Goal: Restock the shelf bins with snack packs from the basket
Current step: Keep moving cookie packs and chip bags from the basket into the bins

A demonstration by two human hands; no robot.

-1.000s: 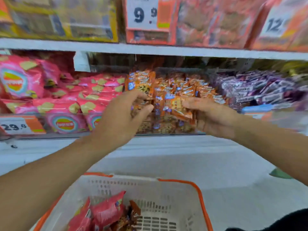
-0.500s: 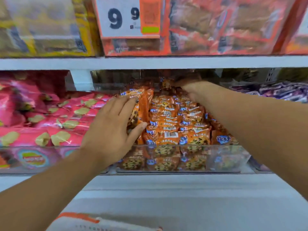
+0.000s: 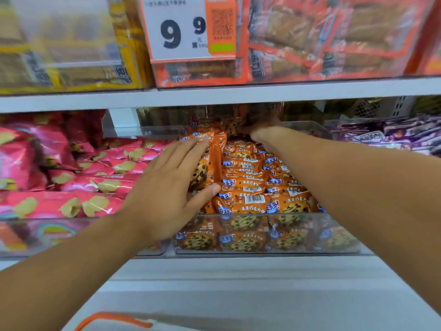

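Stock on middle shelf, clear plastic bin at centre: orange cookie snack packs with chocolate-chip print, stacked in rows to above the front wall. Far rows are dim under the white shelf board above; little room shows between the pile and that board.

Right hand: reaches deep to the far end of the bin, arm stretched across the packs. Fingers are lost in shadow and blur among the far packs; whether they hold a pack cannot be told.

Left hand: flat, fingers straight and spread, palm and fingertips pressing against the left side of the orange stack, thumb low against the near packs. Nothing gripped.

Neighbouring bin, left: pink chip packs with yellow chip print, touching the divider just beside the left hand. Neighbouring bin, right: purple packs, partly hidden by the right forearm and blurred.

Upper shelf: white price tag reading 9.9, with yellow boxes left and red-orange packs right, cut off at the top edge.

Orange-rimmed white basket: only a rim corner shows at the near edge; contents out of view.
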